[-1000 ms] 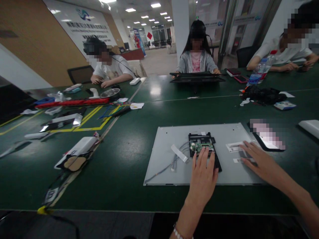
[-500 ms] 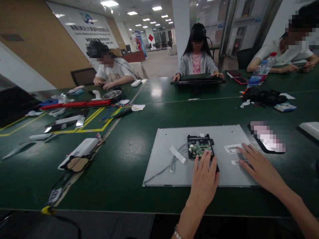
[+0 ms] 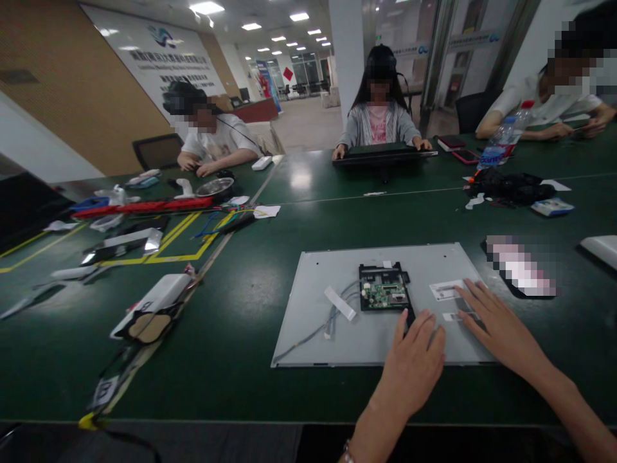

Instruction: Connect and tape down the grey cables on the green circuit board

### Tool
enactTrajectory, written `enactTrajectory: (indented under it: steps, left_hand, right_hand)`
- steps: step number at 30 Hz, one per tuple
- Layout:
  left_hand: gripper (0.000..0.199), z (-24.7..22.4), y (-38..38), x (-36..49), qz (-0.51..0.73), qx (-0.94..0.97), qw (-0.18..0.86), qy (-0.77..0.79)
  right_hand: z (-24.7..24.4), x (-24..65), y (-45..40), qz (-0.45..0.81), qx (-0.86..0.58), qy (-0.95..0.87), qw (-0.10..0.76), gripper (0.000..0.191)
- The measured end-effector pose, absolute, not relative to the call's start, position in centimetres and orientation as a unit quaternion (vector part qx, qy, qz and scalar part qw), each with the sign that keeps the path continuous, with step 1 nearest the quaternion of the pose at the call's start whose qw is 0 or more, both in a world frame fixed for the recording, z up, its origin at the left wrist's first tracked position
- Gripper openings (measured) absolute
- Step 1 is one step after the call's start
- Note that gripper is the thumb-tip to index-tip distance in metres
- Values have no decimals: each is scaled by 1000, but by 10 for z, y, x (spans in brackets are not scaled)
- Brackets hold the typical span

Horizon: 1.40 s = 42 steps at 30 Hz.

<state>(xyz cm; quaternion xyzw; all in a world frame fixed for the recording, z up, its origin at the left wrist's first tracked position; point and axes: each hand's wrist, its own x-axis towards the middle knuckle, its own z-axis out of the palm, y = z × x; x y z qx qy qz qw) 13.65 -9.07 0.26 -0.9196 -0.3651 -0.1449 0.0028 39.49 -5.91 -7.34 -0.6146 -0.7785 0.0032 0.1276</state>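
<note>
Can't see lower end of black frame [image 3: 409, 314] behind left hand [image 3: 417, 361]. Can't read labels [image 3: 443, 291], partly behind right hand [image 3: 504, 325]. Can't make out phone screen [image 3: 520, 265], pixelated. Can't see white box [image 3: 600, 248] past right edge.

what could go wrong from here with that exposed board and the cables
The left hand is close to the exposed circuit board, so a careless brush might damage its parts. The grey cables trail across the panel and could get snagged and tugged.
</note>
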Motion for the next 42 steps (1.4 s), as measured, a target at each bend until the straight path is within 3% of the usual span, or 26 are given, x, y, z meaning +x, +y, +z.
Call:
enactTrajectory:
  steps: [17, 21, 34, 42]
  left_hand:
    - [44, -4, -95, 132, -143, -911, -5, -386]
    - [42, -5, -93, 130, -143, -904, -10, -404]
    - [40, -5, -93, 129, -208, -874, -37, -437]
    - [39, -2, -96, 126, -211, -872, -25, -441]
  right_hand:
    - [-68, 345, -54, 34, -598, -782, 171, 57]
    - [-62, 358, -54, 59, -540, -827, 143, 60]
    - [-52, 325, -49, 25, -501, -854, 139, 61]
    - [-49, 282, -42, -8, -450, -881, 145, 72]
